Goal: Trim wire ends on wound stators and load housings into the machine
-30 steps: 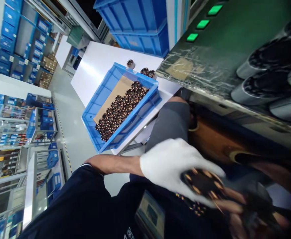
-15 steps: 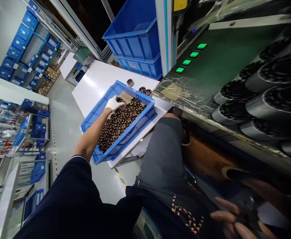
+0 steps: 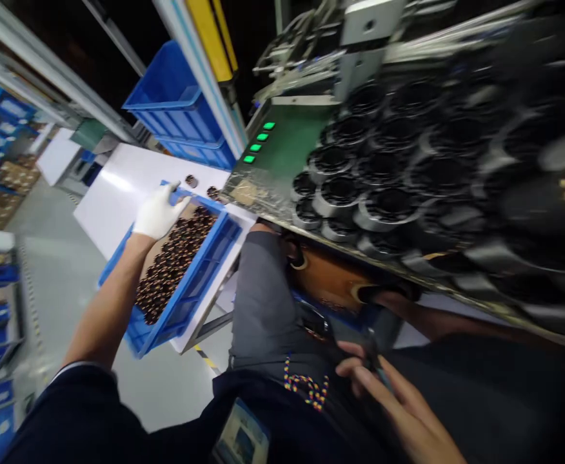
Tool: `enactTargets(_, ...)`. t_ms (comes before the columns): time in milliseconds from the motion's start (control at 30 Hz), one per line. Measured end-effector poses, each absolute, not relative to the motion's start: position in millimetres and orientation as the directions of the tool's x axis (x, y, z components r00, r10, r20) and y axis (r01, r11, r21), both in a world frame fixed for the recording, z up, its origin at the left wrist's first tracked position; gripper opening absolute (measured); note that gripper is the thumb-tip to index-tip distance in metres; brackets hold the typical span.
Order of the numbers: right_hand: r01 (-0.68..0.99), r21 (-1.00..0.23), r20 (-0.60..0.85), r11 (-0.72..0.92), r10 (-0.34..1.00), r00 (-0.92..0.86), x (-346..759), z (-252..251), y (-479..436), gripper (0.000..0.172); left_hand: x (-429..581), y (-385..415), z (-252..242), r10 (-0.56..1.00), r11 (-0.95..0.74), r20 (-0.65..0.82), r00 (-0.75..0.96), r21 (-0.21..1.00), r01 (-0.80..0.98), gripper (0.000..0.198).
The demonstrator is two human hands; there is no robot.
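My left hand [image 3: 159, 209], in a white glove, hovers over the far end of a blue crate [image 3: 200, 270] with its fingers apart and nothing in them. The crate holds several dark, copper-wound round parts [image 3: 176, 258] packed in rows on a cardboard sheet [image 3: 149, 256]. My right hand [image 3: 389, 399] is bare, low at the bottom right above my lap. Its fingers curl around a small dark thing [image 3: 373, 357] that is too blurred to name.
The crate sits on a white table [image 3: 118, 187] with two loose round parts [image 3: 191, 181] behind it. On the right, a green machine deck [image 3: 287, 138] with lit green buttons [image 3: 258, 147] carries several metal cylinders [image 3: 360, 193]. Stacked blue bins [image 3: 180, 109] stand behind.
My left hand carried a round part from my lap to the crate, set it down, and now hovers empty. The view has swung right toward the machine deck.
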State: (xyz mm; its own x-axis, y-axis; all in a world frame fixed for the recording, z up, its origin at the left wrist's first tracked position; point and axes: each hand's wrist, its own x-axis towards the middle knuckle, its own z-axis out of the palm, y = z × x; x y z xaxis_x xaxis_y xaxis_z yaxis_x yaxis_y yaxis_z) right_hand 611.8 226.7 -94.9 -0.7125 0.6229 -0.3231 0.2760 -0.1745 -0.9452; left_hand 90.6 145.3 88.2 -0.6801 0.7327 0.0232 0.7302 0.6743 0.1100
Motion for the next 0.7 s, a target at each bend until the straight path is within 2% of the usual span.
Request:
enactTargets(100, 0.308, -0.861, -0.497, -0.404, 0.543, -0.677, 601.9, -71.7, 223.4, 0.047, 178.0, 177.1, 117.0, 0.839, 0.365, 0.322, -0.438, 0.263, 0.893, 0.069)
enactTargets(133, 0.289, -0.829, -0.533, -0.479, 0.518, -0.67, 598.4, -66.7, 221.0, 0.049, 209.5, 188.7, 125.0, 0.863, 0.192, 0.411, -0.294, 0.271, 0.943, 0.068)
enactTargets(167, 0.262, -0.801, -0.552, -0.538, 0.496, -0.67, 595.4, -63.5, 217.9, 0.05, 240.4, 201.7, 131.5, 0.846, 0.005, 0.518, -0.126, 0.229, 0.973, 0.067)
enactTargets(200, 0.253, -0.787, -0.562, -0.562, 0.487, -0.669, 593.6, -61.9, 214.3, 0.051, 269.7, 216.6, 135.7, 0.83, -0.116, 0.558, -0.009, 0.188, 0.975, 0.065)
enactTargets(267, 0.248, -0.782, -0.565, -0.571, 0.481, -0.67, 594.2, -61.7, 206.0, 0.05, 319.8, 253.0, 134.8, 0.812, -0.275, 0.566, 0.145, 0.152, 0.949, 0.059)
enactTargets(433, 0.246, -0.801, -0.55, -0.546, 0.509, -0.662, 614.4, -65.7, 189.4, 0.045, 378.2, 354.9, 84.4, 0.808, -0.353, 0.584, 0.081, 0.369, 0.86, 0.032)
enactTargets(533, 0.237, -0.801, -0.559, -0.549, 0.547, -0.623, 625.9, -71.4, 185.4, 0.047, 380.5, 376.5, 63.9, 0.766, -0.429, 0.638, 0.078, 0.418, 0.801, 0.039)
enactTargets(600, 0.227, -0.803, -0.562, -0.551, 0.573, -0.596, 629.9, -74.9, 184.9, 0.054, 380.4, 360.1, 66.1, 0.715, -0.485, 0.698, 0.048, 0.445, 0.753, 0.04)
enactTargets(667, 0.213, -0.813, -0.553, -0.542, 0.604, -0.574, 631.4, -75.7, 186.3, 0.063, 381.8, 323.9, 75.6, 0.738, -0.514, 0.672, -0.059, 0.616, 0.596, 0.031)
enactTargets(700, 0.206, -0.822, -0.543, -0.532, 0.621, -0.565, 631.4, -74.7, 187.7, 0.066, 382.8, 302.5, 80.4, 0.799, -0.487, 0.589, -0.121, 0.752, 0.444, 0.025)
